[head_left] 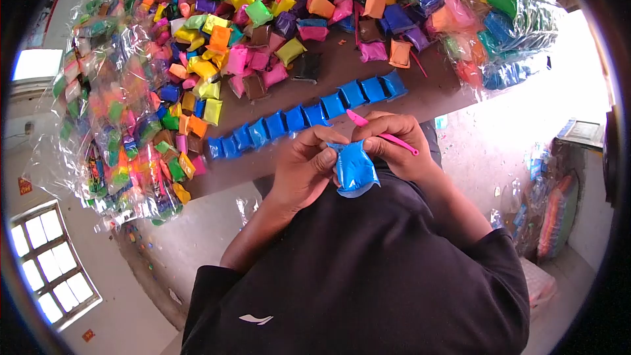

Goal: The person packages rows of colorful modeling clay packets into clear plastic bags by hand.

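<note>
A shiny blue packet (pixel 356 165) is pinched at its top edge between both hands, close to the black shirt. My left hand (pixel 307 165) grips its left side with thumb and fingers pressed together. On the other side, my right hand (pixel 399 141) holds the packet's right corner, and a pink plastic tool (pixel 388 137) lies across its fingers. Beyond the hands, a slanting row of blue packets (pixel 296 118) lies side by side on the brown table (pixel 420 95).
Many coloured packets (pixel 236 59) are heaped across the table's far and left parts. Clear bags of packets (pixel 506 33) lie at the far right, and more plastic wrapping (pixel 131 59) at the left. Bagged items (pixel 555 217) stand on the floor at the right.
</note>
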Demonstrator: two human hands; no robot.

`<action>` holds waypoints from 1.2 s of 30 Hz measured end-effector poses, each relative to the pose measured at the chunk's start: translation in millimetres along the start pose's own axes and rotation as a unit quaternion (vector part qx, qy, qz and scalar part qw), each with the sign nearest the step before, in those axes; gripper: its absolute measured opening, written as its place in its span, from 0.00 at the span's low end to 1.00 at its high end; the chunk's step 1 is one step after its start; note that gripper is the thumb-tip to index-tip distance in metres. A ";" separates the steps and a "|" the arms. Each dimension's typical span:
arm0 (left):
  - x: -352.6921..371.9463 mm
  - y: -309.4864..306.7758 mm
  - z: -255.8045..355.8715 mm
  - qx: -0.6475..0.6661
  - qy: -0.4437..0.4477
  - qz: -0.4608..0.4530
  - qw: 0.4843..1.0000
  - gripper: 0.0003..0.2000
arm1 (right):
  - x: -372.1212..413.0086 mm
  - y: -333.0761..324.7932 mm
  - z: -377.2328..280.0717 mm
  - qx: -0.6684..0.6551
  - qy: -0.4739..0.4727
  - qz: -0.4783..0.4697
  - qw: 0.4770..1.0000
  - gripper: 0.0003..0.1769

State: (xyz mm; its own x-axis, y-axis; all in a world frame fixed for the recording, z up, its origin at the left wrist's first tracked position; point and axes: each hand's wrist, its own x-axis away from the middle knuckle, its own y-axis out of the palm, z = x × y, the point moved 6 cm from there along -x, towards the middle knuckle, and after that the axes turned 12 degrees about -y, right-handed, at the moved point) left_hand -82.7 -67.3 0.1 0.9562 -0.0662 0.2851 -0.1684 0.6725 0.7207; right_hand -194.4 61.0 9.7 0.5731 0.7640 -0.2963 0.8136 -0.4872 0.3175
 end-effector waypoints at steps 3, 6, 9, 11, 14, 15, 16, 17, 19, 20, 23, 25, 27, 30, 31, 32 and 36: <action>0.0 1.6 -1.0 0.010 0.039 0.016 0.999 0.10 | 0.0 1.8 1.1 -0.009 -0.020 0.014 1.000 0.06; 2.4 0.0 0.9 -0.040 0.095 0.058 0.993 0.07 | 0.0 2.1 -0.3 0.035 -0.023 -0.005 0.999 0.07; 4.3 -0.8 7.3 -0.099 0.150 0.104 0.978 0.04 | -2.7 3.5 -4.0 0.067 -0.034 -0.012 0.997 0.07; 6.5 0.0 13.1 -0.121 0.176 0.128 0.969 0.04 | -7.7 3.4 -10.9 0.099 -0.037 0.001 0.994 0.07; 10.5 -11.8 24.3 -0.032 0.237 0.104 0.965 0.08 | -8.3 -5.9 -12.3 0.103 -0.022 0.048 0.993 0.06; 15.1 -10.6 26.1 -0.031 0.238 0.104 0.965 0.08 | -7.1 -11.3 -10.6 0.074 -0.003 0.080 0.994 0.06; 21.0 -5.1 23.4 -0.136 0.199 0.134 0.961 0.09 | -6.6 -12.8 -10.6 0.075 0.003 0.085 0.994 0.05; 25.4 -1.3 18.3 -0.239 0.158 0.163 0.944 0.11 | -6.6 -13.4 -8.7 0.076 0.003 0.086 0.993 0.05; 28.4 9.2 13.2 -0.278 0.200 0.149 0.928 0.17 | -7.4 -13.8 -7.8 0.131 -0.032 0.077 0.988 0.04; 30.1 13.7 14.4 -0.331 0.223 0.148 0.905 0.19 | -8.6 -13.1 -8.9 0.131 -0.032 0.078 0.988 0.04; 33.8 14.0 15.7 -0.385 0.253 0.178 0.869 0.22 | -10.9 -9.5 -11.6 0.177 -0.035 0.074 0.981 0.03; 35.1 15.0 20.3 -0.401 0.253 0.210 0.855 0.18 | -10.4 -9.0 -11.7 0.194 -0.041 0.071 0.978 0.03; 36.6 22.7 27.1 -0.441 0.273 0.216 0.827 0.16 | -12.3 -8.0 -14.9 0.210 -0.052 0.067 0.974 0.03; 38.2 27.3 30.8 -0.491 0.301 0.222 0.787 0.12 | -12.7 -5.2 -15.0 0.217 -0.066 0.069 0.972 0.04; 38.8 28.3 31.2 -0.502 0.310 0.222 0.776 0.11 | -12.1 -5.1 -14.7 0.209 -0.068 0.076 0.973 0.04; 38.6 27.9 30.7 -0.501 0.310 0.222 0.777 0.11 | -11.6 -4.9 -15.1 0.210 -0.068 0.076 0.972 0.04; 34.5 12.0 25.4 -0.422 0.263 0.223 0.839 0.09 | -6.5 -1.0 -15.9 0.194 -0.031 0.132 0.972 0.09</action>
State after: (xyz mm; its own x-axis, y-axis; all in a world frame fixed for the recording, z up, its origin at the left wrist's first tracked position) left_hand -57.8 -80.1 34.7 0.8543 0.5150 -0.0707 -0.5195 0.8413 -0.1494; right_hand -200.4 63.3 25.6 0.7618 0.5698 -0.3082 0.6064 -0.7946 0.0300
